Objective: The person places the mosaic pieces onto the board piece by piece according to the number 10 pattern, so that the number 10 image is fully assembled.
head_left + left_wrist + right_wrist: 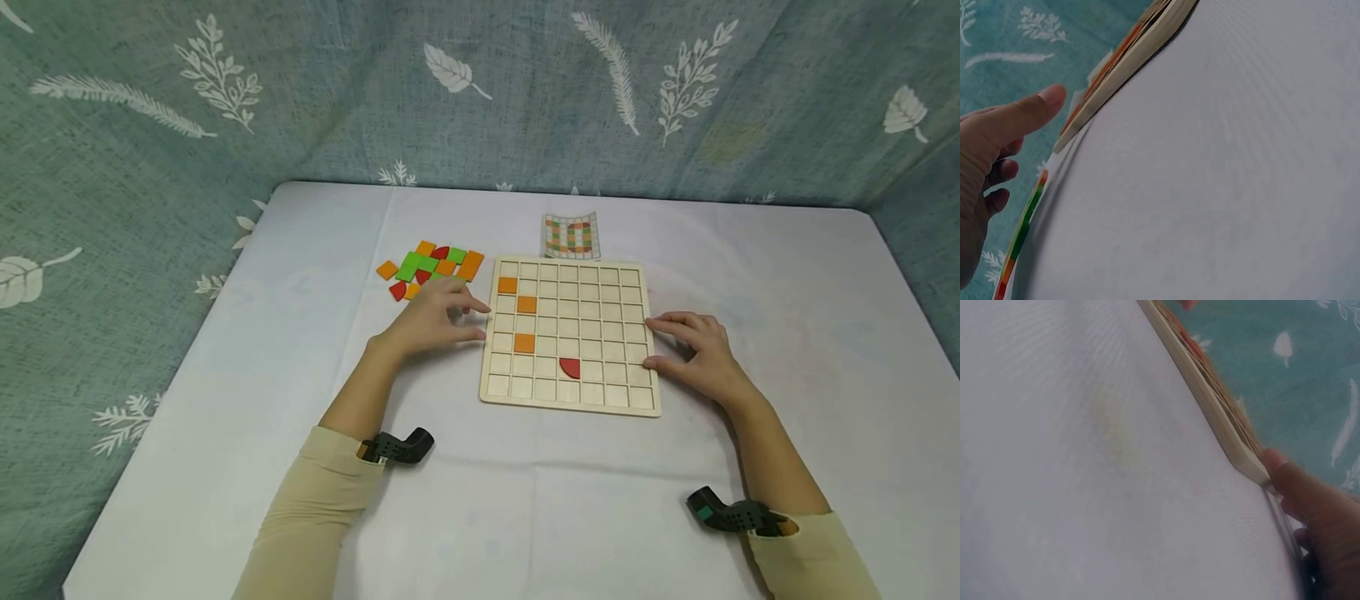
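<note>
A square wooden grid board (pixel 592 321) lies flat on the white table. Three orange squares (pixel 507 286) and one red quarter-round piece (pixel 571 367) sit in its cells. At the board's left edge is my left hand (pixel 442 315), thumb and forefinger spread apart, nothing between them. My right hand (pixel 697 346) rests its thumb and fingertips along the opposite edge; in the right wrist view, its thumb (pixel 1279 464) is right at the rim near a corner. Up close, the left thumb (pixel 1047 103) extends beside the board's side.
Loose orange, green and red pieces (pixel 408 265) lie in a cluster left of the board, partly behind the left hand. A patterned card (pixel 572 236) lies just beyond the board's far edge. A leaf-print curtain (pixel 480 92) hangs behind the table (pixel 600 508).
</note>
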### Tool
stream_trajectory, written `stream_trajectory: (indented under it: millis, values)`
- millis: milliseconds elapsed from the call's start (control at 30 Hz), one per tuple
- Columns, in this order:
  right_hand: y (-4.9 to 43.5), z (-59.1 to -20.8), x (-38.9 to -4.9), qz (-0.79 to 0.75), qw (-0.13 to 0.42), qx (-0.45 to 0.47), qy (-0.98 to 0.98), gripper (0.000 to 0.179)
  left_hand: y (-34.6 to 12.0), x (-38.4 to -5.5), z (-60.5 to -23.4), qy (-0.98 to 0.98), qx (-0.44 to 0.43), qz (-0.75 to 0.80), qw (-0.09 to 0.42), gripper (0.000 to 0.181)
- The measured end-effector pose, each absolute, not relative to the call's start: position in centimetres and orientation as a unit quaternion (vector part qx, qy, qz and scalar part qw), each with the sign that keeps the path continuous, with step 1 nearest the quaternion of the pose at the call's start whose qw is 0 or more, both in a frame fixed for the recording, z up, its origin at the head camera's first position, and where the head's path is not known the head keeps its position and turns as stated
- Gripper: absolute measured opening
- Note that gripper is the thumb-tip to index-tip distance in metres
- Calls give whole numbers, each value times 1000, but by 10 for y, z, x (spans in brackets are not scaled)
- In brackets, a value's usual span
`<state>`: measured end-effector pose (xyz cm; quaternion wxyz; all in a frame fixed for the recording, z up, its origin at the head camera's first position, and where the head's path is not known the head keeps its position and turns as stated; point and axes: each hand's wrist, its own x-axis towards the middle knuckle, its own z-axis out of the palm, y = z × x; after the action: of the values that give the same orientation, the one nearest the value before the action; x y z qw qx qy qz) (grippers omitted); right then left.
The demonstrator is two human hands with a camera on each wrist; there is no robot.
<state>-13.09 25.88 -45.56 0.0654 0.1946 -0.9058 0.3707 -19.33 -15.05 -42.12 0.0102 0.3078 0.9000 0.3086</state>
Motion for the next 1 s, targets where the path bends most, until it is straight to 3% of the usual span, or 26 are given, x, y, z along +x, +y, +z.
stream_trajectory:
  millis: [233, 633, 1000]
  values:
    - [259, -456, -132, 372, 60, 195, -906, 56, -174, -195, -423, 905, 261, 335, 20, 35]
    - [261, -455, -132, 368, 64, 193, -907, 55, -206, -205, -426, 934, 214, 287, -9, 35]
    - [258, -453, -131, 373, 66, 195, -905, 55, -214, -216, -425, 945, 175, 275, 19, 33]
